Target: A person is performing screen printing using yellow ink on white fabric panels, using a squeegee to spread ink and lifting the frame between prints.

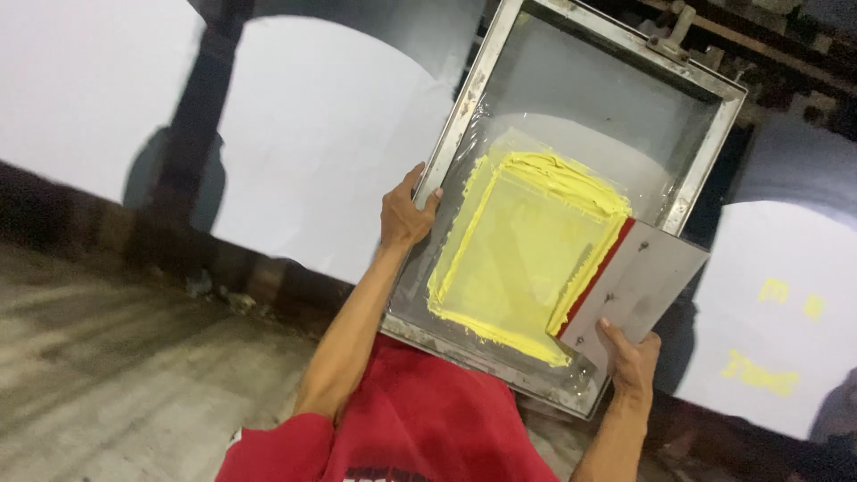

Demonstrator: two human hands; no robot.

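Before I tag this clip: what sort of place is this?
Likely a screen-printing workshop: a metal-framed screen smeared with yellow ink, a squeegee in the right hand, and white garments laid out.

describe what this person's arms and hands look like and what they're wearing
Both forearms are bare and lean, with no gloves, watch or rings visible on the left hand or right hand. A red short-sleeved shirt covers the upper arms and torso.

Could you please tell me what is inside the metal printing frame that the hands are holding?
Inside the frame, yellow ink covers the mesh, and a red-edged squeegee rests on it. What lies beneath the ink-covered mesh is hidden.
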